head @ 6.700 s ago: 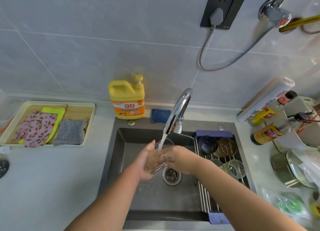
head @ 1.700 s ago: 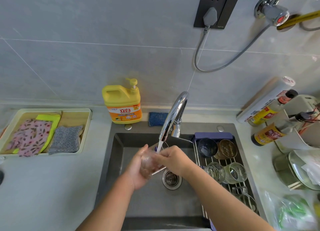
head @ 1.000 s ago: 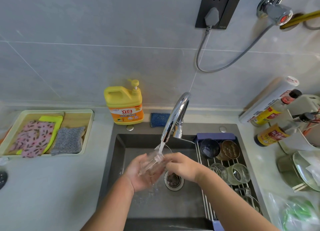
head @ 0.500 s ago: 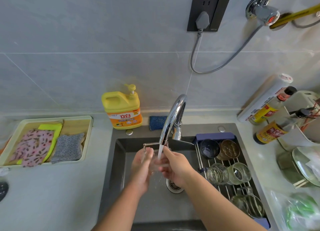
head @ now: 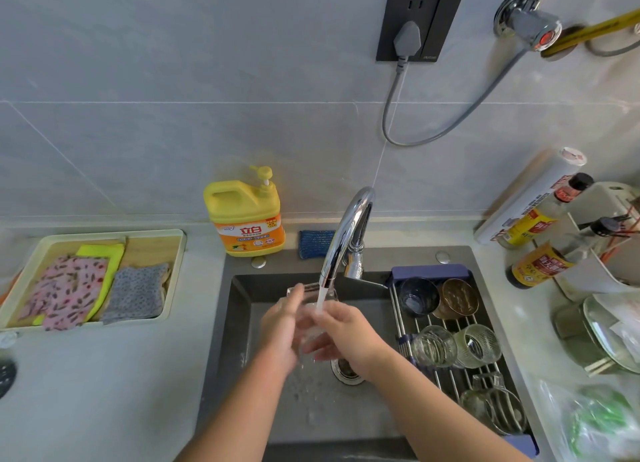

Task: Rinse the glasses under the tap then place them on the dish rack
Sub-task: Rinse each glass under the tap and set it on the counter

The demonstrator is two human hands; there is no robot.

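A clear glass (head: 311, 326) is held between both hands over the sink (head: 242, 323), directly beneath the tap (head: 346, 233), and the water stream (head: 321, 298) falls onto it. Its left side is cupped by the left hand (head: 278, 330), whose fingers are curved up towards the rim. Its lower right side is gripped by the curled fingers of the right hand (head: 348, 333). Several other glasses are laid on the dish rack (head: 446, 326) across the sink's right side, apart from the held one.
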